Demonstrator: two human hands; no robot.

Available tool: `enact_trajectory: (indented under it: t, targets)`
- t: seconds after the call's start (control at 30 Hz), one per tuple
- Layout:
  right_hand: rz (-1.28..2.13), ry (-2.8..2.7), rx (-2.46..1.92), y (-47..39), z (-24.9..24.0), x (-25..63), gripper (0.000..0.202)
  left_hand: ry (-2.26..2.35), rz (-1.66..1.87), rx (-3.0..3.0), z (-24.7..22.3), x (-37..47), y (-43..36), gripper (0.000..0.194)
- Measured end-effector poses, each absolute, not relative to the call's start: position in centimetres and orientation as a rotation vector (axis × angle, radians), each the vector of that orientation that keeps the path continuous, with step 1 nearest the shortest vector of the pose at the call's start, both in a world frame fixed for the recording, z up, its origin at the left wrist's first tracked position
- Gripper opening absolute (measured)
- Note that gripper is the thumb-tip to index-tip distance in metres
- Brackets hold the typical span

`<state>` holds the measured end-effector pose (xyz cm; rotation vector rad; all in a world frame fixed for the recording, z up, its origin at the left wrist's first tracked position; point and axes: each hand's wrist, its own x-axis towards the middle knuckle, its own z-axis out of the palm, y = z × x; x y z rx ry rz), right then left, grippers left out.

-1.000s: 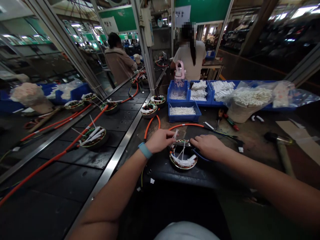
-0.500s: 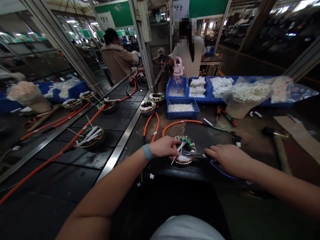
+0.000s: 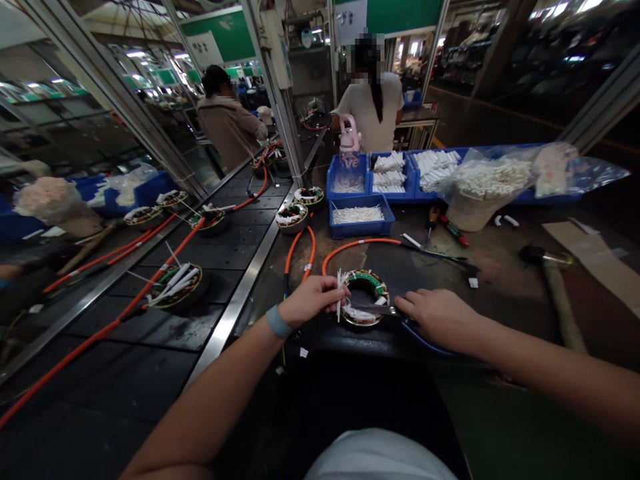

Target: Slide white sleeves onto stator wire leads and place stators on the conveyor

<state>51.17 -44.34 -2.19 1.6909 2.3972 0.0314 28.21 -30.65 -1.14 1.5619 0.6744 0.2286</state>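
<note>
On the dark bench before me lies a ring-shaped motor stator with green, white and copper-coloured windings. My left hand is closed at its left rim, pinching thin white tubes that stand roughly upright. From the right, my right hand grips scissors whose metal blades reach over the stator's near side. A dark blue handle loop shows under that hand. White sleeves lie along the ring's near edge. The blade tips are hard to make out near my left fingers.
Blue bins hold white tubes and thin strips. A hammer, a screwdriver and an orange cable lie on the bench. More stators sit on the conveyor at left. Two people work beyond.
My left hand has drawn slightly left with the thin tubes, which now stand upright instead of crossing over the stator. My right hand and the scissors have shifted a little left.
</note>
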Motion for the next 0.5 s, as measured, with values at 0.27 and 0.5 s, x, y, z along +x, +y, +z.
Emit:
enact_trajectory:
  t: [0.27, 0.5]
  targets:
    - [-0.01, 2.428, 1.655, -43.4, -2.4, 50.5, 0.021, 0.658, 0.236, 1.584, -1.2, 28.0, -30.7, 0.032]
    - [-0.143, 2.247, 2.103, -45.5, -5.1, 54.7, 0.029, 0.781, 0.573, 1.537, -3.0, 28.0, -28.6, 0.033]
